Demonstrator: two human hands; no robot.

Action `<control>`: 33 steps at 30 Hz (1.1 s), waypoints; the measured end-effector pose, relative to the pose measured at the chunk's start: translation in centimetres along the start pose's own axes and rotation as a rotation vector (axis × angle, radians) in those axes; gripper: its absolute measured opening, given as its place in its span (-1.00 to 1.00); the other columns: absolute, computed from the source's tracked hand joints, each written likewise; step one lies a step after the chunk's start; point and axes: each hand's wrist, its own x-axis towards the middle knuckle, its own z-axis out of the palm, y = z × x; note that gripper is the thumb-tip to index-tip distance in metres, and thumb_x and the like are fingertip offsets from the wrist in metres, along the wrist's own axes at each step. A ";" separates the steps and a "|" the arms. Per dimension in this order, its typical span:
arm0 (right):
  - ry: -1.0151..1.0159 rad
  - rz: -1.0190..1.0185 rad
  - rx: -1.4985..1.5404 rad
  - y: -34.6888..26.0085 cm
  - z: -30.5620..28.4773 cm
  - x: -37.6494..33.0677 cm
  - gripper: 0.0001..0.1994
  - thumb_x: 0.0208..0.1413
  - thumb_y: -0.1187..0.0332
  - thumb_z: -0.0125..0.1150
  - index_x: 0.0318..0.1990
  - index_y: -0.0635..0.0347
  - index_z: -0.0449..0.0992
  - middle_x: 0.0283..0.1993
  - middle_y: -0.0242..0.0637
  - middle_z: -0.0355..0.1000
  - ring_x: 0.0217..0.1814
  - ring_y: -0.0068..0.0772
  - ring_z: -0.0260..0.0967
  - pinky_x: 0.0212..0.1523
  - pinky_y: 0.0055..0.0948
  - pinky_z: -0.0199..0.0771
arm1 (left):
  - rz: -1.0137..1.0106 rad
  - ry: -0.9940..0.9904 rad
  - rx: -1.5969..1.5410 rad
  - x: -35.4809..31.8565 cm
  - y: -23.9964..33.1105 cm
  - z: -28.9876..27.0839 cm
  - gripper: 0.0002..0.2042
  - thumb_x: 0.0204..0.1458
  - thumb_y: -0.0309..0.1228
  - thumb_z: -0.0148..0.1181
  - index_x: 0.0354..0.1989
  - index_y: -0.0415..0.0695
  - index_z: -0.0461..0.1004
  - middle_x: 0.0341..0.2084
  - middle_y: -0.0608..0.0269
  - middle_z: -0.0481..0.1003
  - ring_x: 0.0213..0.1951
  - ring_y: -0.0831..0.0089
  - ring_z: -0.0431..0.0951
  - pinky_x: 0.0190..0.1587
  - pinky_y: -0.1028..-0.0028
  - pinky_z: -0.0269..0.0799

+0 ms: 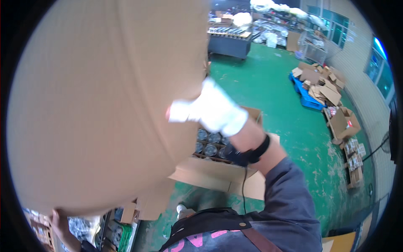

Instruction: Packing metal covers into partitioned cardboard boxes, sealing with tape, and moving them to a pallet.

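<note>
A large brown cardboard piece [100,101] with a crease fills the left and middle of the view, close to me. Whether it is a flat sheet or a carton's side, I cannot tell. My right hand [214,109], in a white glove and blurred, grips its right edge, thumb on the near face. At the lower left my left hand [62,227] holds its bottom edge; part of that hand is hidden behind the board. Below my right hand stands an open carton [205,169] with flaps spread. Cardboard dividers inside it separate several round, dark, shiny items [210,149].
A dark workbench [228,45] with rows of metal parts stands at the back. Along the right wall are a blue pallet [310,100] of flattened cardboard, an open box [345,122] and wrapped packs [353,153]. A green crate [125,237] sits at the lower left. A cable hangs from my right wrist.
</note>
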 end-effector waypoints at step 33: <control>-0.524 1.016 -1.339 39.1 -9.2 6.9 -0.80 -0.07 0.35 0.13 -0.29 0.12 0.62 -0.21 -0.05 0.54 -0.13 0.03 0.49 -0.04 -0.17 0.50 | -1.638 -1.638 -0.769 20.6 -15.6 53.7 -0.31 0.24 0.05 -0.49 0.32 -0.32 0.04 0.16 0.09 0.38 -0.01 0.41 0.49 0.00 0.44 0.43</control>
